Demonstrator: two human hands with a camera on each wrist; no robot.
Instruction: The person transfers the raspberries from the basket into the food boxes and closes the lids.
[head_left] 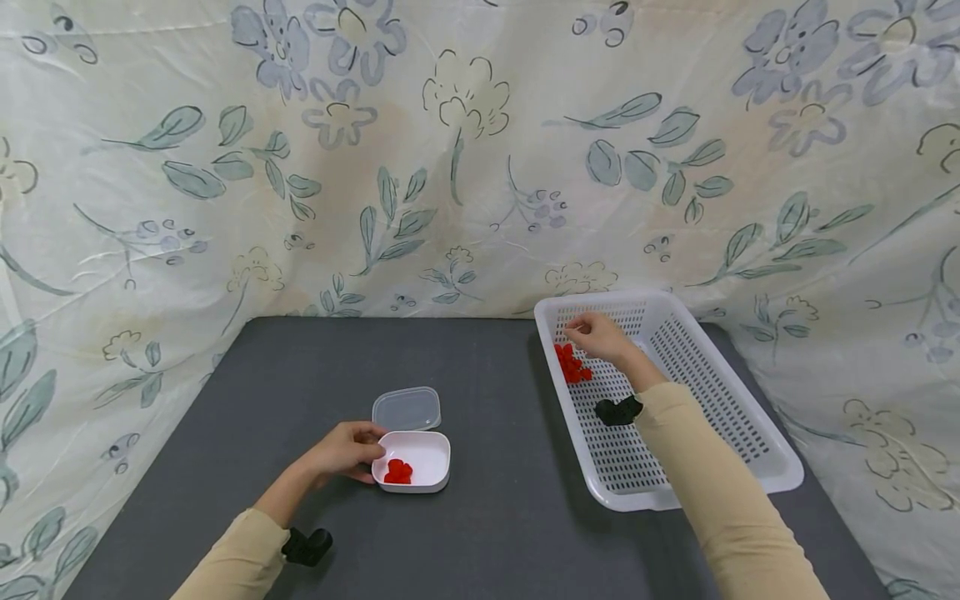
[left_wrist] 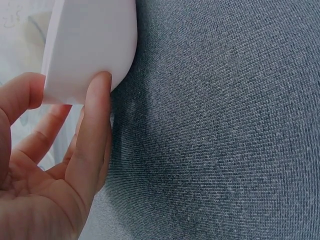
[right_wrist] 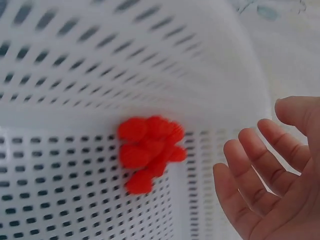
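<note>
A small white container (head_left: 429, 460) sits on the dark grey table (head_left: 487, 533) with a few red pieces (head_left: 397, 472) inside. My left hand (head_left: 352, 448) grips its left wall; in the left wrist view a finger (left_wrist: 97, 120) presses against the container (left_wrist: 90, 45) with the thumb curled on the other side. In the white perforated basket (head_left: 750, 450), my right hand (head_left: 588, 332) hovers with relaxed, spread fingers (right_wrist: 260, 165) just beside a cluster of red pieces (head_left: 572, 364) (right_wrist: 149, 150). It holds nothing.
The container's clear lid (head_left: 407, 408) lies flat on the table right behind it. A floral cloth (head_left: 450, 167) hangs as a backdrop behind and to both sides. Bare grey table (left_wrist: 225, 125) stretches between container and basket.
</note>
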